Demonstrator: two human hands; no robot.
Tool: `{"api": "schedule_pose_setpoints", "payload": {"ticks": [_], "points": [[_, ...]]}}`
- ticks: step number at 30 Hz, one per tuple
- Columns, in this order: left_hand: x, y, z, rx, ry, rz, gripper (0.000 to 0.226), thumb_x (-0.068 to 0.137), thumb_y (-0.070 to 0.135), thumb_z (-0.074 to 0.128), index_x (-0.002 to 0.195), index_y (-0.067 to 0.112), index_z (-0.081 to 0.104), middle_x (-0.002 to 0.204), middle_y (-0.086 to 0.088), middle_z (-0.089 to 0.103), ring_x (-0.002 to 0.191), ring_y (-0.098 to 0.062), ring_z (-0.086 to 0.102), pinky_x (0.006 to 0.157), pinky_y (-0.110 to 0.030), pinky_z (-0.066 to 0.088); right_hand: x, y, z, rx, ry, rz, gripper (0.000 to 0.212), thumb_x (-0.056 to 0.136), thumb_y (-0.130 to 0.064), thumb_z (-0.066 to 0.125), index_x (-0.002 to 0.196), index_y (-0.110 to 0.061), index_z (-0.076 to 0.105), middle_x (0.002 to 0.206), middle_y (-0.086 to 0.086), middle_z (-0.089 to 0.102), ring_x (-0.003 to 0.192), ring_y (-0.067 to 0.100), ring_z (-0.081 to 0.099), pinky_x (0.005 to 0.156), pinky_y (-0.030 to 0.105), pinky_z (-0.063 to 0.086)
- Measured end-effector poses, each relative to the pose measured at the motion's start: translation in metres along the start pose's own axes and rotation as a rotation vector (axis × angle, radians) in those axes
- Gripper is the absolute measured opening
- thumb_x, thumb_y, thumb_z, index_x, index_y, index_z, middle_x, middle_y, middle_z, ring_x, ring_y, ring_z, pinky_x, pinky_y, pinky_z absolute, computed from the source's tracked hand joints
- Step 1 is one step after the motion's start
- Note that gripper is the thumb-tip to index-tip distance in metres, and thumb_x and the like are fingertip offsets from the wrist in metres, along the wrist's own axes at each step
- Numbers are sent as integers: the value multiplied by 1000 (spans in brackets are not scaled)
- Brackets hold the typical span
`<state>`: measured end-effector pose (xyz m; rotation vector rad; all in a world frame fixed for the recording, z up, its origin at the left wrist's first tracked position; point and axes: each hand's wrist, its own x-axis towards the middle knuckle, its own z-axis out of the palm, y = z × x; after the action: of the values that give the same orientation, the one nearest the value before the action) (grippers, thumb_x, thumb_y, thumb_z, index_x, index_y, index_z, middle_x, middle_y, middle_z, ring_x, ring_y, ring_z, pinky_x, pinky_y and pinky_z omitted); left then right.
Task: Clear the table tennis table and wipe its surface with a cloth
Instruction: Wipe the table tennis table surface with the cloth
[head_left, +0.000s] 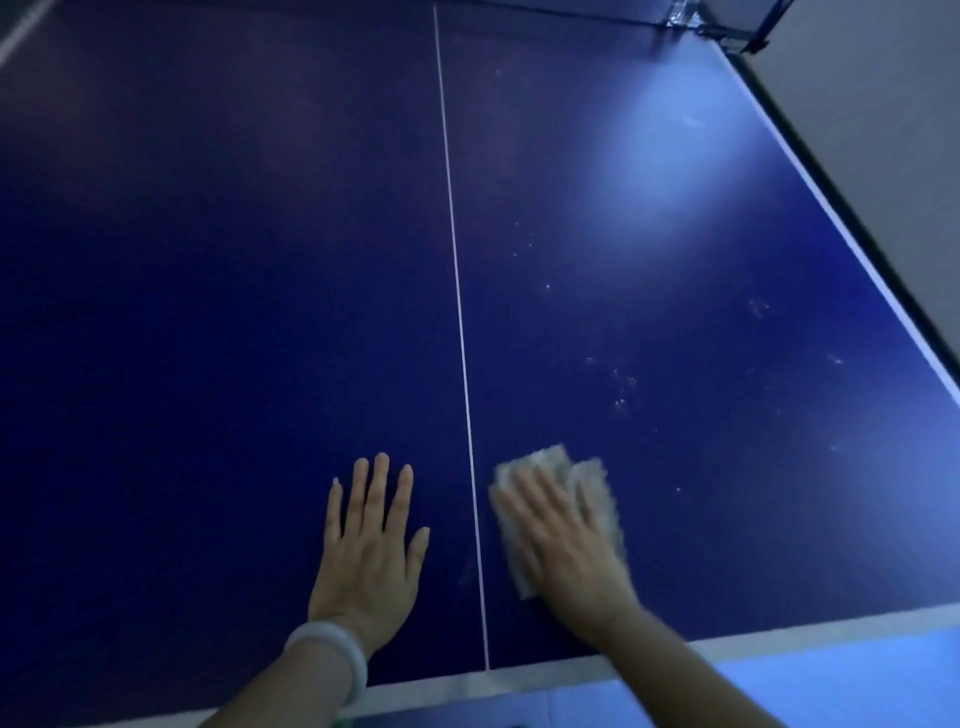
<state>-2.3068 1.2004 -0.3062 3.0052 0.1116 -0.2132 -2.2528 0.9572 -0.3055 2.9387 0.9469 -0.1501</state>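
Motion blurs the right hand (563, 540), flat on one pale cloth (561, 512) just right of the centre line (457, 312). Left hand (369, 551) (one bracelet (332, 657)) lies spread on the table (208, 312); the far net (717, 21) is cut off.

Dark blue table (208, 260) with white lines; pale beige cloth (592, 483).
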Motion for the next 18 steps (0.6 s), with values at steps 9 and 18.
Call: {"api": "schedule_pose_setpoints", "payload": {"ticks": [9,18], "points": [[-2,0,2,-13,22,-41,65,100,45,1,153,15,25,161,-11,15,150,-26,9,118,-52,16,34,43,-2,241,-65,379,57,100,-39,0,148,-29,-31,159,-4,-29,145,17,-31,121,52,-10],[-1,3,4,-24,31,-59,60,99,41,19,153,17,22,162,-9,13,150,-24,7,118,-51,15,127,155,-24,270,-189,901,59,105,-26,18,156,-20,-12,163,6,-19,149,32,-18,114,68,1]]}}
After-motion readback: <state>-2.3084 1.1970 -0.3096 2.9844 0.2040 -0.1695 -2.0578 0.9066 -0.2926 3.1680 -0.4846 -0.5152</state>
